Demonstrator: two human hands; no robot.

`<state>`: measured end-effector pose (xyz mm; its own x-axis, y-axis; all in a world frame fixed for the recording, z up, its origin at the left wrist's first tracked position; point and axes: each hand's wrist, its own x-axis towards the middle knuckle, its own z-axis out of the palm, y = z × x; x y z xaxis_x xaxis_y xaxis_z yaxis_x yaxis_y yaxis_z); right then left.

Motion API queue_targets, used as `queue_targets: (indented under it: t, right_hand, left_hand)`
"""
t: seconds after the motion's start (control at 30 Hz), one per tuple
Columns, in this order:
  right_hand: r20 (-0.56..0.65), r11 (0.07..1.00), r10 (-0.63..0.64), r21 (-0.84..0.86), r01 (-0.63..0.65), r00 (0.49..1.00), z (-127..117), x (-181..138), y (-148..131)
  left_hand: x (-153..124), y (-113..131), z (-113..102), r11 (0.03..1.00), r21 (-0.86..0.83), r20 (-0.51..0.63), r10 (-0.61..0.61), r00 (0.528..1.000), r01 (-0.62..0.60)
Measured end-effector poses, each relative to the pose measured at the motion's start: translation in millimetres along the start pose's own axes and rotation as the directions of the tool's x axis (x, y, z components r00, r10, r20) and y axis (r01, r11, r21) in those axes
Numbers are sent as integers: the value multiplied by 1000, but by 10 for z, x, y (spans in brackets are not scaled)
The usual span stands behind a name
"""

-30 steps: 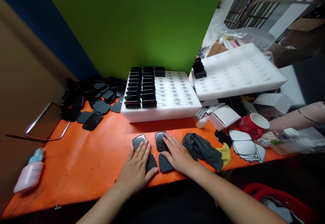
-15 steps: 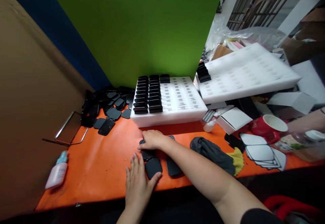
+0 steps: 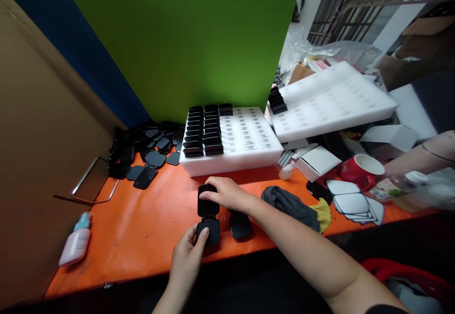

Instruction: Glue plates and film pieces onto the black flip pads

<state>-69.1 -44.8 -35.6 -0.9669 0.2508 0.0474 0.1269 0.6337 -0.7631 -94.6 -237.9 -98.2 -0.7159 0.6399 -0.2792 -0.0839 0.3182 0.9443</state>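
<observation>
A black folding case (image 3: pixel 213 232) lies spread out near the front of the orange table, its two square panels joined by a hinge. My left hand (image 3: pixel 188 253) pinches the lower panel at its left edge, thumb on top. At the far panel, my right hand (image 3: pixel 227 194) grips the upper right edge with thumb and fingers. Beneath my right forearm sits another dark panel (image 3: pixel 241 226), partly covered. Beyond my hands stands a white foam block (image 3: pixel 231 162) with black cases upright in its slots, filling the left rows.
Black cases (image 3: pixel 156 158) are heaped at the back left. A wire stand (image 3: pixel 95 186) and a pink spray bottle (image 3: pixel 75 244) are on the left. To the right are a grey cloth (image 3: pixel 287 205), white-faced panels (image 3: pixel 355 202), a red mug (image 3: pixel 359 171) and a second foam block (image 3: pixel 334 100).
My left hand has gone from spread flat beside the case to pinching its lower panel. The case is now slightly raised and its far panel shows more. The camera view has shifted slightly.
</observation>
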Motion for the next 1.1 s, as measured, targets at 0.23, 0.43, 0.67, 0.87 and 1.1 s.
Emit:
queue_targets:
  t: [0.23,0.43,0.67,0.87,1.1]
  right_hand:
    - [-98,923,110,-359,-138,989,-64,-260,373]
    - [-199,802,98,-564,-196,975,183,-426,479]
    - [-322,803,192,-492,-337,927,215,-315,520]
    - [-315,860,353,-263,-438,881,128,-318,504]
    - [-293,933,349,13,-361,890,67,-341,311]
  left_hand:
    - [-14,53,-371,811,585,-107,74,991,3]
    - [-124,2,-70,607,756,-13,389,921,-246]
    - [-106,59,556,760,581,158,245,957,-290]
    - [-29,91,505,989,-104,131,-87,988,101]
    - [-214,206,512,910,-322,288,-170,942,263]
